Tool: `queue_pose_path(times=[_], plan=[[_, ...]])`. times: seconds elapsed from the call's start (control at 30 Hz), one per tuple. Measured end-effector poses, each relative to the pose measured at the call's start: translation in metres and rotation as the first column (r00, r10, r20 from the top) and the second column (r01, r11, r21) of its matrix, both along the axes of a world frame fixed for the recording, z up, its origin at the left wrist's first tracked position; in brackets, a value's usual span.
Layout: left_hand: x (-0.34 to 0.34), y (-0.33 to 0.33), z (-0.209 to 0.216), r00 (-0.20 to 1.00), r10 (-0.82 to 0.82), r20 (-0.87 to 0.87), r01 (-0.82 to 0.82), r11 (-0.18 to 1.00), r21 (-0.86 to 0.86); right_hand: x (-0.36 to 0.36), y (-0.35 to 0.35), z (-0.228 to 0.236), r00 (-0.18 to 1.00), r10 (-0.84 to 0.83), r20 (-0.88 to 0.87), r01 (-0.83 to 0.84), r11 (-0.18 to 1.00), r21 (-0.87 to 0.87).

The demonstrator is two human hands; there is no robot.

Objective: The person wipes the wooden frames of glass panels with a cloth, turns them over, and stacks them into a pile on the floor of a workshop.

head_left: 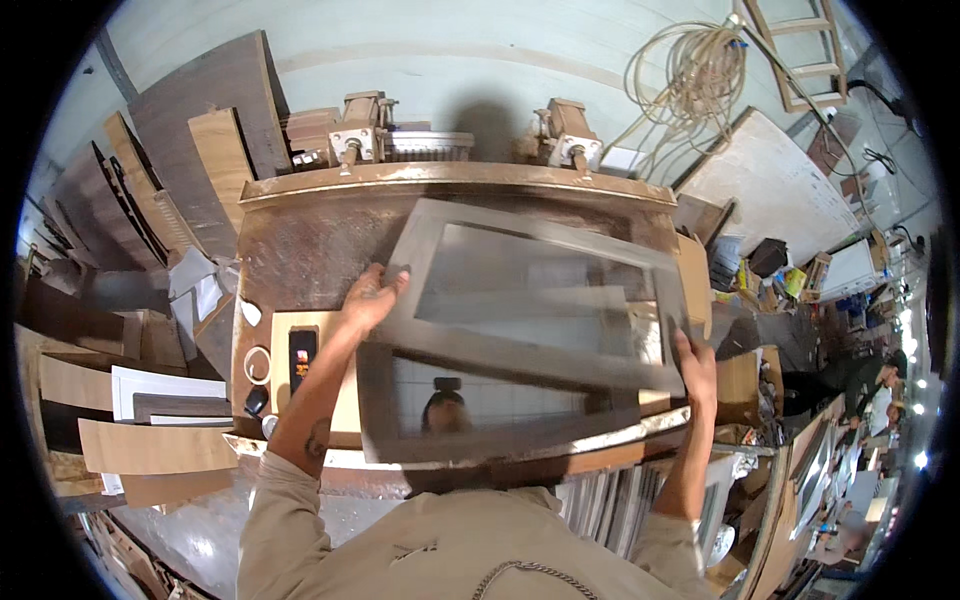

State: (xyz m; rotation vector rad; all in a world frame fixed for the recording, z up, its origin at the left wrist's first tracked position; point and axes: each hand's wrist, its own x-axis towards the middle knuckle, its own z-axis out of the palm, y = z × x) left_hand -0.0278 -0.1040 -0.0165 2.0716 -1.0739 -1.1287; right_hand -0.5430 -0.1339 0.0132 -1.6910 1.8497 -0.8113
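Both my hands hold a grey framed glass panel (405, 300), which looks like a cabinet door, tilted and blurred by motion. My left hand (375, 297) grips its left edge with the thumb on top. At its lower right corner, my right hand (697, 366) is closed round the frame. Beneath it, nearer to me, a second framed panel (378, 425) of the same kind lies on the workbench (300, 250). Its glass mirrors a head wearing a device. The upper panel covers much of the lower one; whether the two touch, I cannot tell.
A phone (302, 352), a ring of tape (257, 366) and a small black object (257, 401) lie left on the bench. Two metal clamp cylinders (358, 130) stand behind it. Boards (150, 440) crowd the left; a coiled hose (690, 75) hangs at right. A person (868, 385) is far right.
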Motion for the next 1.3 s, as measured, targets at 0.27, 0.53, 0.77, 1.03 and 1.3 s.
queue_pose_path(times=[0.27,0.53,0.77,1.03,1.3], plan=[[0.1,-0.088,-0.108,0.963,-0.014,0.269,-0.019,0.992,0.121,0.125,-0.226,-0.1,0.821,0.313,-0.478,-0.136,0.919,0.369],[0.119,-0.101,-0.171,0.78,-0.376,0.5,0.226,0.915,0.335,0.151,-0.279,-0.16,0.483,0.684,-0.547,-0.266,0.71,0.653],[0.116,-0.11,-0.238,0.697,-0.232,0.679,0.369,0.927,-0.062,0.122,-0.299,-0.247,0.607,0.607,-0.513,-0.617,0.767,0.178],[0.107,-0.101,-0.246,0.695,-0.172,0.698,0.356,0.926,-0.126,0.113,-0.288,-0.252,0.664,0.59,-0.459,-0.615,0.78,0.115],[0.107,-0.098,-0.246,0.712,-0.153,0.686,0.359,0.918,-0.168,0.107,-0.291,-0.256,0.635,0.579,-0.512,-0.635,0.768,0.08]])
